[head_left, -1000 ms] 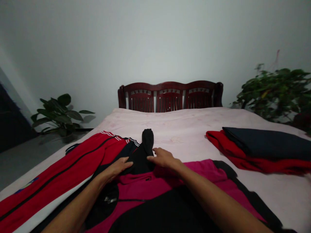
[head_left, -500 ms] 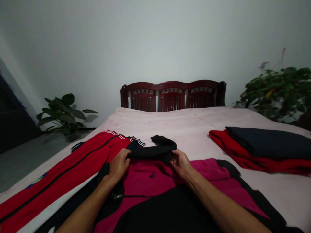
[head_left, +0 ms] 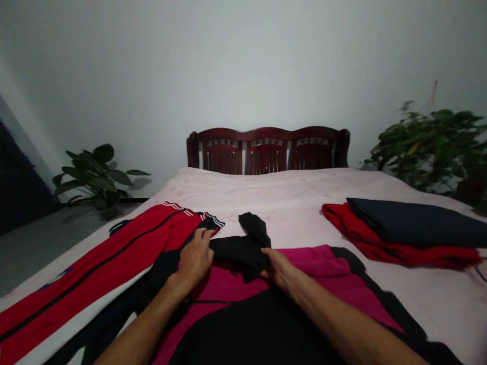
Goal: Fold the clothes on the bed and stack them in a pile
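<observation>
A magenta and black jacket [head_left: 304, 281] lies spread on the bed in front of me. Across its top runs a black collar-like strip [head_left: 238, 251], bunched and partly turned over, with one end sticking up towards the headboard. At the strip's left end is my left hand [head_left: 197, 253], its fingers curled over the cloth. My right hand [head_left: 278, 267] pinches the strip's right side, and its fingertips are partly hidden by the folds. Immediately left of the jacket lies a red track garment [head_left: 125, 263] with white and dark parts and striped cuffs.
Folded red clothing [head_left: 353, 230] with a dark folded garment [head_left: 418, 223] on top sits at the right of the pink bedsheet [head_left: 292, 192]. Behind stands a dark wooden headboard [head_left: 266, 149]. Potted plants flank the bed, one left [head_left: 97, 175] and one right [head_left: 437, 147].
The black strip, stretched between my hands before, is now more bunched and folded. My left hand has shifted slightly right and my right hand slightly down. The view has shifted a little.
</observation>
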Available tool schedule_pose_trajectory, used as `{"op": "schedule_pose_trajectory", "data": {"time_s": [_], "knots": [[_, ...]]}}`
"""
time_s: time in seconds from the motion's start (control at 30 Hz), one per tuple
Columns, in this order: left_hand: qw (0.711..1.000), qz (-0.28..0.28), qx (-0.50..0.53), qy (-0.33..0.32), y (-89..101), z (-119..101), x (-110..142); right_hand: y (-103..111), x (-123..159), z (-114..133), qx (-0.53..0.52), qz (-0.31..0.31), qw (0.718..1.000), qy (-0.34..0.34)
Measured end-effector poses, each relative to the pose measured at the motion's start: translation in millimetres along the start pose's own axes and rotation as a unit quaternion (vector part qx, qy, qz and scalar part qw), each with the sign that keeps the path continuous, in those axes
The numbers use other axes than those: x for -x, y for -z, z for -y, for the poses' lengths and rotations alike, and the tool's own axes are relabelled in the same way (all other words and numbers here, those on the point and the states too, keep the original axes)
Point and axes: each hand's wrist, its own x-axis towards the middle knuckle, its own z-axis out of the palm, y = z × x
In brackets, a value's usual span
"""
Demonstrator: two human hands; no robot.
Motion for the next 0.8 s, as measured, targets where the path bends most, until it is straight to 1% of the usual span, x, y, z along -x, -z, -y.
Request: {"op": "schedule_pose_trajectory", "data": {"time_s": [0.03,0.07,0.1,0.13,0.17,0.2,0.23,0.27,0.3,0.33,0.37,0.4,0.47,0.5,0.53,0.57,0.6,0.67,0.73,0.8], "knots": [[0.999,-0.013,0.003,-0.044,0.1,-12,4,-2,2,-4,0.002,0.002,1.000,-0.007],[0.996,-0.009,0.006,-0.094,-1.7,-22,9,-4,6,-8,0.006,0.011,1.000,-0.016],[0.990,0.014,0.006,-0.140,-5.3,-29,13,-4,10,-12,0.008,0.024,0.999,-0.030],[0.984,0.053,0.003,-0.171,-10.3,-34,17,-3,15,-14,0.020,0.044,0.998,-0.045],[0.978,0.095,-0.002,-0.185,-16.3,-37,22,0,21,-15,0.059,0.065,0.995,-0.056],[0.974,0.133,-0.004,-0.185,-22.5,-37,26,4,26,-12,0.138,0.078,0.986,-0.047],[0.970,0.164,-0.002,-0.177,-28.4,-36,30,9,30,-6,0.245,0.076,0.966,-0.017],[0.968,0.188,0.006,-0.168,-33.3,-35,35,14,33,2,0.359,0.060,0.931,0.030],[0.965,0.207,0.014,-0.163,-37.1,-33,39,18,35,12,0.456,0.030,0.886,0.082],[0.962,0.221,0.020,-0.163,-39.5,-31,43,19,36,22,0.528,-0.008,0.839,0.135],[0.959,0.230,0.021,-0.165,-40.7,-31,46,19,34,31,0.571,-0.048,0.799,0.183],[0.957,0.236,0.017,-0.169,-40.9,-31,49,15,31,39,0.597,-0.080,0.766,0.225],[0.953,0.243,0.007,-0.179,-39.3,-33,51,-1,21,46,0.641,-0.118,0.697,0.300],[0.951,0.246,0.004,-0.185,-38.1,-34,51,-12,14,46,0.653,-0.129,0.669,0.331],[0.950,0.250,0.002,-0.189,-36.9,-34,51,-21,7,44,0.653,-0.135,0.657,0.351],[0.947,0.255,0.003,-0.193,-35.8,-33,50,-29,-1,42,0.642,-0.138,0.664,0.358],[0.945,0.260,0.005,-0.197,-34.9,-32,49,-34,-10,41,0.626,-0.142,0.680,0.355],[0.942,0.268,0.014,-0.201,-34.0,-26,47,-33,-25,42,0.588,-0.154,0.719,0.337],[0.941,0.270,0.026,-0.202,-34.2,-20,46,-17,-34,50,0.542,-0.169,0.758,0.322],[0.942,0.268,0.039,-0.200,-35.0,-13,44,6,-34,58,0.473,-0.189,0.801,0.314]]}}
